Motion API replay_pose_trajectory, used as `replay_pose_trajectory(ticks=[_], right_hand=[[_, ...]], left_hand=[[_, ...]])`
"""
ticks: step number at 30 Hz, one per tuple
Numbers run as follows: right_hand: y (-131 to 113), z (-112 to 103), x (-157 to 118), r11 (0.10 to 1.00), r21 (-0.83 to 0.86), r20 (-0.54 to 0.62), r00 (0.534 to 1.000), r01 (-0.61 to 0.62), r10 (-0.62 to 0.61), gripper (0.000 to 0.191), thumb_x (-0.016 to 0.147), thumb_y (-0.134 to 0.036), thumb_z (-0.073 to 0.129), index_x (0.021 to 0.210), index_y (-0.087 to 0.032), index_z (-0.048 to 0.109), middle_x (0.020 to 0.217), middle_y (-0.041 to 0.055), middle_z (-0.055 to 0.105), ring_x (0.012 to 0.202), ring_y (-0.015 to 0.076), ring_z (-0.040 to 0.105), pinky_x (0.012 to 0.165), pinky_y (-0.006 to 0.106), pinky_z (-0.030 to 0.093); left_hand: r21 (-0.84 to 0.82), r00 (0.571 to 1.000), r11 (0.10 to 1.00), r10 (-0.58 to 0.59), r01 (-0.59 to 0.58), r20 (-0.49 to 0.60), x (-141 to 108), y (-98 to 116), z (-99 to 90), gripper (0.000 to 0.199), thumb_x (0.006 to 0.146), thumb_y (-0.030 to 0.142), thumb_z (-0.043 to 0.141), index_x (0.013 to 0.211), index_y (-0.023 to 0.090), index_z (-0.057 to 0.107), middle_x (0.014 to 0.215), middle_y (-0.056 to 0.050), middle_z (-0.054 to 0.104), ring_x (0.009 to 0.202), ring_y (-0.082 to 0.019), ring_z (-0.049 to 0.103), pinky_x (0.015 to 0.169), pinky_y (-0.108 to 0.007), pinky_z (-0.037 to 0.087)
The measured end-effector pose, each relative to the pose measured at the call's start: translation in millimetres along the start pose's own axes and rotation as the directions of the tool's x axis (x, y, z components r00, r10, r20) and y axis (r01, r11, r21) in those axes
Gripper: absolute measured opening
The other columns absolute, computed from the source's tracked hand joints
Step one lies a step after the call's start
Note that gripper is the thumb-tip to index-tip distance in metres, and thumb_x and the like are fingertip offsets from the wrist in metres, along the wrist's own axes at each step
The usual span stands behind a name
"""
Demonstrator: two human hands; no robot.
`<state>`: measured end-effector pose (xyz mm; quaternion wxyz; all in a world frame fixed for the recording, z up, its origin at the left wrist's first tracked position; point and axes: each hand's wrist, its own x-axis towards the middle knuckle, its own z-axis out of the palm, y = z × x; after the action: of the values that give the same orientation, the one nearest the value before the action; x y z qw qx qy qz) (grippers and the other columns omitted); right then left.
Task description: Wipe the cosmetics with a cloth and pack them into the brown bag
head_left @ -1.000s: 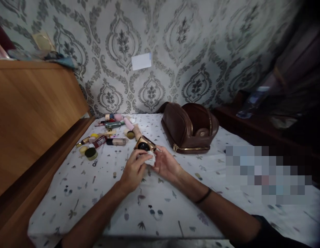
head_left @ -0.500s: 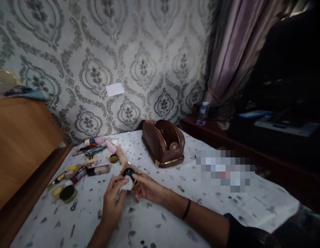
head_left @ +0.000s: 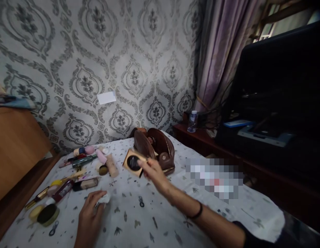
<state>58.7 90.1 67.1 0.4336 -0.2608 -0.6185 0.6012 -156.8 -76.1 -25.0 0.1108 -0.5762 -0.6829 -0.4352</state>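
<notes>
My right hand [head_left: 157, 175] grips a gold square compact [head_left: 133, 162] with a black round centre by its right edge. The compact is held up just in front of the open brown toiletry bag [head_left: 168, 146], hiding part of its front. Lower left, my left hand [head_left: 89, 212] is closed around a crumpled white tissue [head_left: 105, 198] above the patterned white sheet [head_left: 131, 220]. Beyond the left hand lie a dark-lidded round jar [head_left: 48, 214], a dark red bottle [head_left: 63, 191], a foundation bottle [head_left: 85, 184] and a beige tube [head_left: 112, 166].
More cosmetics lie at the left, among them a green tube [head_left: 84, 160] and a pink sponge [head_left: 89, 150]. A wooden board [head_left: 20, 148] borders the left side. A water bottle [head_left: 192, 122] stands on the dark red ledge [head_left: 181, 132] at the right. A blurred patch covers something on the sheet.
My hands have moved apart. The right hand has carried the compact up towards the bag, while the left hand has drawn back left with the tissue. The view has shifted slightly right.
</notes>
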Motion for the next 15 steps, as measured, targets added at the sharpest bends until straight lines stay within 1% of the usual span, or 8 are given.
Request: replay_pose_trajectory(ticks=[2, 4, 5, 8, 10, 12, 13, 15], right_hand=[[-32, -27, 21, 0.991, -0.051, -0.038, 0.991, 0.123, -0.125, 0.038, 0.078, -0.052, 0.064, 0.067, -0.018, 0.052, 0.047, -0.0068, 0.046, 0.040, 0.0065, 0.041, 0.040, 0.020, 0.030], [-58, -53, 44, 0.967, -0.074, -0.068, 0.966, 0.244, -0.249, 0.029, 0.076, -0.042, 0.068, 0.092, -0.019, 0.060, 0.061, -0.0055, 0.057, 0.046, 0.0088, 0.052, 0.044, 0.020, 0.040], [-67, -65, 56, 0.954, -0.114, -0.062, 0.956, 0.279, -0.287, 0.038, 0.074, -0.036, 0.070, 0.106, -0.021, 0.058, 0.067, -0.0054, 0.061, 0.048, 0.0098, 0.056, 0.045, 0.020, 0.043], [-79, -92, 88, 0.882, -0.411, -0.005, 0.967, 0.230, -0.254, 0.046, 0.077, -0.026, 0.066, 0.121, -0.021, 0.053, 0.070, -0.0055, 0.063, 0.050, 0.0122, 0.060, 0.048, 0.023, 0.047], [-76, -103, 101, 0.639, -0.751, 0.043, 0.978, 0.168, -0.206, 0.043, 0.083, -0.023, 0.060, 0.125, -0.019, 0.051, 0.074, -0.0023, 0.067, 0.059, 0.0148, 0.065, 0.057, 0.025, 0.050], [-70, -108, 109, 0.365, -0.920, 0.090, 0.983, 0.143, -0.159, 0.040, 0.084, -0.019, 0.058, 0.124, -0.017, 0.053, 0.081, 0.0023, 0.070, 0.073, 0.0189, 0.068, 0.068, 0.028, 0.050], [-67, -108, 110, 0.276, -0.950, 0.114, 0.984, 0.148, -0.135, 0.038, 0.084, -0.017, 0.058, 0.122, -0.016, 0.054, 0.085, 0.0046, 0.072, 0.081, 0.0212, 0.069, 0.073, 0.029, 0.050], [-61, -105, 112, 0.202, -0.965, 0.150, 0.985, 0.165, -0.088, 0.037, 0.082, -0.013, 0.058, 0.119, -0.015, 0.056, 0.093, 0.0090, 0.072, 0.092, 0.0255, 0.068, 0.079, 0.031, 0.048]], left_hand=[[0.010, 0.999, 1.000, -0.007, 0.006, 0.043, -1, -5, -0.8, 0.029, 0.086, 0.034, 0.052, 0.102, 0.021, 0.073, 0.104, -0.008, 0.071, 0.098, -0.025, 0.070, 0.081, -0.035, 0.059], [0.014, 0.995, 1.000, 0.002, -0.003, 0.098, -1, -10, -2.8, 0.029, 0.086, 0.033, 0.053, 0.105, 0.022, 0.072, 0.106, -0.008, 0.070, 0.100, -0.024, 0.070, 0.083, -0.034, 0.059], [0.015, 0.992, 1.000, 0.008, -0.010, 0.124, -2, -12, -4.0, 0.029, 0.086, 0.033, 0.054, 0.107, 0.022, 0.071, 0.108, -0.007, 0.070, 0.101, -0.024, 0.070, 0.084, -0.034, 0.059], [0.020, 0.984, 1.000, 0.020, -0.023, 0.177, -3, -18, -6.0, 0.030, 0.087, 0.034, 0.055, 0.110, 0.024, 0.070, 0.110, -0.007, 0.070, 0.103, -0.023, 0.070, 0.085, -0.032, 0.059], [0.018, 0.977, 0.999, 0.034, -0.038, 0.211, -4, -20, -4.7, 0.029, 0.087, 0.034, 0.056, 0.110, 0.025, 0.070, 0.109, -0.006, 0.071, 0.101, -0.022, 0.070, 0.084, -0.031, 0.059], [0.002, 0.978, 0.999, 0.034, -0.035, 0.206, -7, -18, -1.2, 0.027, 0.087, 0.036, 0.055, 0.107, 0.026, 0.071, 0.107, -0.005, 0.071, 0.098, -0.022, 0.071, 0.082, -0.030, 0.059], [-0.014, 0.982, 1.000, 0.023, -0.021, 0.190, -8, -17, 1.1, 0.027, 0.088, 0.037, 0.053, 0.106, 0.027, 0.071, 0.107, -0.005, 0.071, 0.097, -0.022, 0.071, 0.081, -0.030, 0.059], [-0.047, 0.989, 0.999, -0.019, 0.026, 0.148, -11, -12, 5.5, 0.029, 0.090, 0.041, 0.050, 0.104, 0.027, 0.071, 0.106, -0.004, 0.071, 0.096, -0.022, 0.070, 0.081, -0.030, 0.059]])
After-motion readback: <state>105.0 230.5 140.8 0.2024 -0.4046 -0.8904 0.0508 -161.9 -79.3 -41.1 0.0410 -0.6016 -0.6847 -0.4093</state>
